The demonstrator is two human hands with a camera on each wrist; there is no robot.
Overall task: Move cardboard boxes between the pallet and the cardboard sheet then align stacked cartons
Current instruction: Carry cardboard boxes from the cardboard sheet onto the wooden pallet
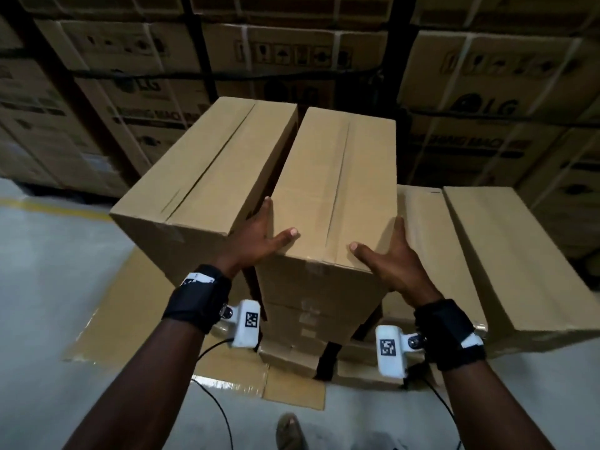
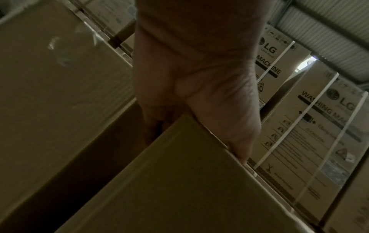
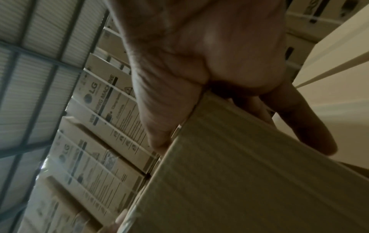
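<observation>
Left hand [image 1: 256, 237] and right hand [image 1: 394, 259] press the carton [image 1: 337, 190] — fingers [image 1: 267, 207] mostly hidden.

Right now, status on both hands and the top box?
Left hand, right hand pressing near corners of top box, thumbs on top. Neighbouring box crowds its left side.

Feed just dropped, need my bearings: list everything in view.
Centre carton: one, plain brown, centre, topping a stack.
Neighbour carton: one, plain brown, on its left, gap between.
Lower cartons: two, plain brown, right.
Cardboard sheet: one, brown, on floor.
LG washing machine cartons: many, brown, white-strapped, behind.
Floor: grey, yellow line.
Wrist cameras: two, white, under wrists.
Left hand: presses the middle carton's left side.
Right hand: presses its right side.
</observation>
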